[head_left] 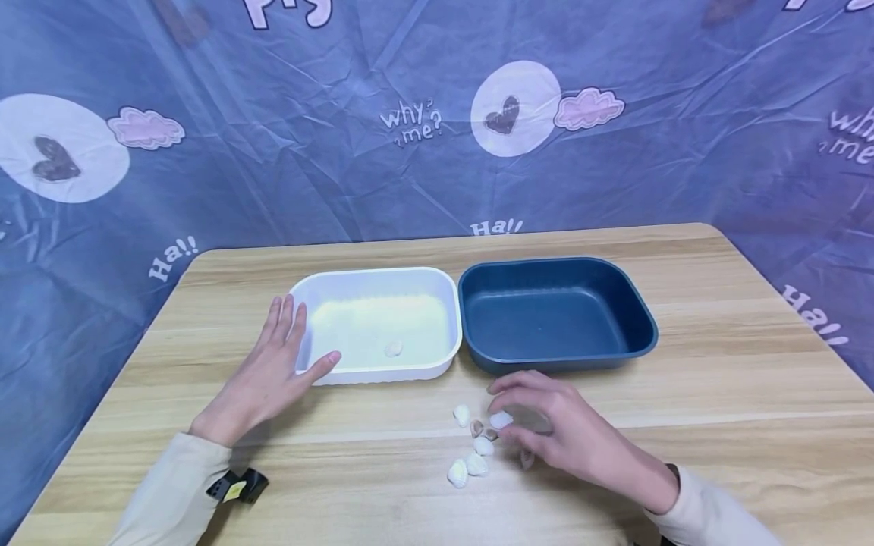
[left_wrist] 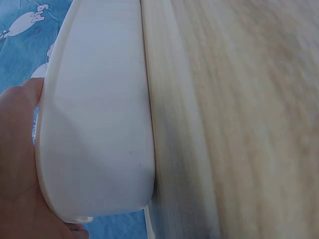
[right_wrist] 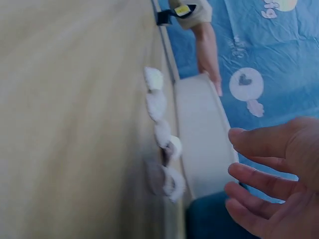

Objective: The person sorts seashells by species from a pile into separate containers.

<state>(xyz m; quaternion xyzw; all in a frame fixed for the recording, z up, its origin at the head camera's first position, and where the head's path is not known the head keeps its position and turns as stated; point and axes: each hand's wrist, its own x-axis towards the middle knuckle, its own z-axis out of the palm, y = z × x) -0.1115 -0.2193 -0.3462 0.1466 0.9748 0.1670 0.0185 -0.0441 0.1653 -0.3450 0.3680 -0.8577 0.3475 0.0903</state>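
Observation:
My left hand point(head_left: 276, 364) rests at the left end of the white tray point(head_left: 447, 371), its fingers straight along the side and the thumb over the front rim. In the left wrist view, the hand point(left_wrist: 17, 149) touches the tray's rim. One pale shell point(head_left: 394, 348) lies inside that tray. My right hand point(head_left: 563, 425) hovers over a loose group of seashells, fingers bent and spread from the thumb. A white shell point(head_left: 501, 419) shows between thumb and fingers in the head view. From the right wrist, the fingertips stand apart with nothing between them, above the row of shells point(right_wrist: 157, 104).
A dark blue tray point(head_left: 560, 360) stands against the white tray's right side, just beyond my right hand. White shells point(head_left: 476, 465) and small brown shells point(head_left: 476, 428) lie on the wooden table point(head_left: 307, 485). A printed blue cloth point(head_left: 328, 174) hangs behind the table.

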